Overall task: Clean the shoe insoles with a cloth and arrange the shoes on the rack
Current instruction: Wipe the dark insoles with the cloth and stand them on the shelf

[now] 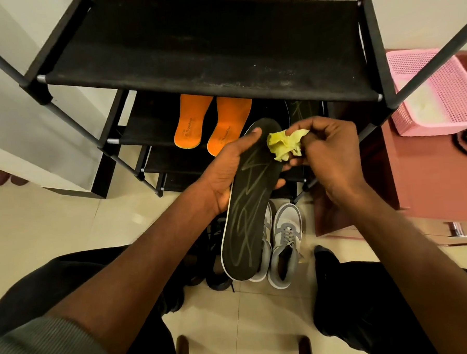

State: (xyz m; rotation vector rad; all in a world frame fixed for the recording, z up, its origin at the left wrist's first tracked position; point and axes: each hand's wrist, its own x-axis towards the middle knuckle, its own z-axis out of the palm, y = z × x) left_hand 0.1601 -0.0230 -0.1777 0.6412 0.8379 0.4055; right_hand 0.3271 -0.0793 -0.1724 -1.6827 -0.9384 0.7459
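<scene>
**Insole held up for wiping in front of the rack**

The right hand (pixel 331 155) pinches a crumpled yellow cloth (pixel 284 144) between thumb and fingertips, bunched small so it can rub the toe end of the black insole (pixel 247 208). The cloth sits right at the insole's upper right edge, touching or nearly so. The left hand (pixel 227 174) grips the insole from the left, thumb laid across its top near the toe and fingers curled beneath, holding it face up and tilted towards the person, probably so the patterned surface is steady and easy to reach.

Directly below the insole, on the tiled floor, stands a pair of grey sneakers (pixel 284 241), with darker shoes (pixel 217 259) just beside them on the left; these seem to be waiting for their turn on the rack.

Beyond the hands, two orange insoles (pixel 213 123) lie side by side on a lower shelf of the black shoe rack (pixel 193 57), likely set aside there. Another dark insole (pixel 302 108) lies to their right. A pink basket (pixel 436 90) rests off to the right.
</scene>
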